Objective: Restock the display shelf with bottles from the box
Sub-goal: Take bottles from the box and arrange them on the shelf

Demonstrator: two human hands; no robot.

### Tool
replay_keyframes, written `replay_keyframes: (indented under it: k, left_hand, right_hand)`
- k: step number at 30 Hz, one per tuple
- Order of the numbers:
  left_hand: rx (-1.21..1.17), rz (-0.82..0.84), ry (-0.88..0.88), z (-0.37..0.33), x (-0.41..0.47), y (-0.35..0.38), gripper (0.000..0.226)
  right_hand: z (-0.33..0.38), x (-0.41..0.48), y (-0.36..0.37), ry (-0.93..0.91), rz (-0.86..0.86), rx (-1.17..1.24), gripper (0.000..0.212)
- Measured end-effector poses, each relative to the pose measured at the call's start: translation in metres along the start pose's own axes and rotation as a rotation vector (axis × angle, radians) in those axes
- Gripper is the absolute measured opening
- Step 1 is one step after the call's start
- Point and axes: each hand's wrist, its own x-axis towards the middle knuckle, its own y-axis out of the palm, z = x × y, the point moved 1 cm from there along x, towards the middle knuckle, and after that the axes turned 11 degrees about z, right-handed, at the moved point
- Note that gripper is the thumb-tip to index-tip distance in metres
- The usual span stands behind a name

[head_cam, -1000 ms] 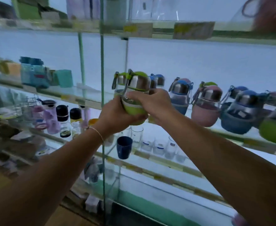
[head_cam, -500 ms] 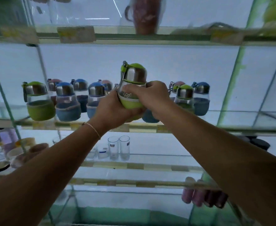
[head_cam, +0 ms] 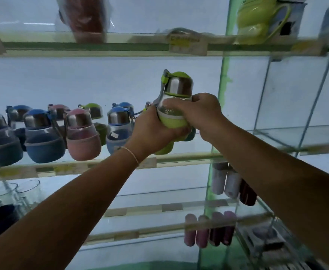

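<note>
A green bottle (head_cam: pixel 176 106) with a steel cap and a green sleeve is held upright above the right end of the glass display shelf (head_cam: pixel 179 159). My left hand (head_cam: pixel 152 131) grips its lower body from the left. My right hand (head_cam: pixel 200 112) grips its clear middle from the right. To the left on the same shelf stand several similar bottles, among them a pink one (head_cam: pixel 81 135) and a blue one (head_cam: pixel 42 136). The box is not in view.
A green upright post (head_cam: pixel 223 90) divides the shelving just right of the bottle. The upper shelf carries a reddish mug (head_cam: pixel 85 16) and a green jug (head_cam: pixel 257 18). Glass tumblers (head_cam: pixel 15 193) and slim flasks (head_cam: pixel 226 184) stand on the lower shelves.
The view has swung to the right along the shelf, so the row of bottles now lies at the left. Both hands still hold the green bottle, now close to the green post.
</note>
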Motion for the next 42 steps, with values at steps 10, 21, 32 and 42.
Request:
replay_keyframes:
  k: [10,21,32,42]
  left_hand:
    - [-0.099,0.078,0.016,-0.005,0.027,0.066,0.039]
    - [-0.096,0.118,-0.098,0.029,0.05,0.112,0.06]
    - [-0.055,0.146,-0.137,0.049,0.061,0.131,0.053]
    - [-0.043,0.111,-0.181,0.051,0.061,0.132,0.063]
  right_hand:
    - [-0.053,0.028,-0.046,0.071,-0.106,-0.031,0.052]
    - [-0.096,0.061,-0.038,0.12,-0.139,-0.148,0.065]
    - [-0.12,0.075,-0.026,0.076,-0.181,-0.311,0.081]
    - [-0.119,0.076,-0.023,0.088,-0.155,-0.311,0.083]
